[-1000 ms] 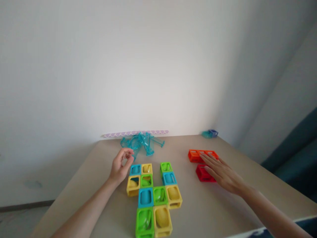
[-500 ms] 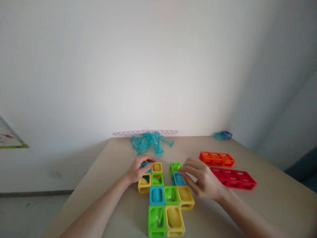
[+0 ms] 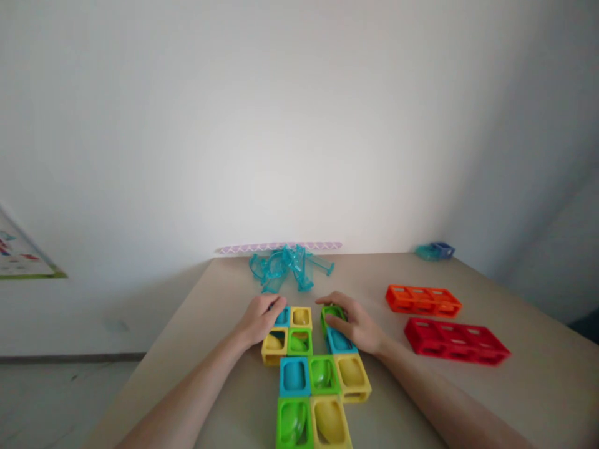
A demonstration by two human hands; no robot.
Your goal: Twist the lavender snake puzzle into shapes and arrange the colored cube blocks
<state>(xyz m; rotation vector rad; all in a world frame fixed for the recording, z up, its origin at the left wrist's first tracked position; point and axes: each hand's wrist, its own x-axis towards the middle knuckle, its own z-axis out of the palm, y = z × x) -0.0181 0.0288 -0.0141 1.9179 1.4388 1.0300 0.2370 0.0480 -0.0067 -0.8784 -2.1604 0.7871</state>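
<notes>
Yellow, green and blue open-sided cube blocks lie joined on the table in a branching shape. My left hand is closed round the outer side of a blue cube block at the far left end, beside a yellow block. At the far right end my right hand grips a green cube block, thumb on top and fingers over its far side. A second blue block sits just nearer, partly under that hand. Green and yellow blocks form the near end.
Turquoise see-through plastic pieces are heaped at the back, before a patterned lilac strip along the wall. On the right lie an orange three-cell row and a red one. Small blue pieces rest at the back right corner.
My right hand has moved forward and left, from beside the right-hand blue block onto the green block. My left hand stays at its blue block. The view has shifted slightly.
</notes>
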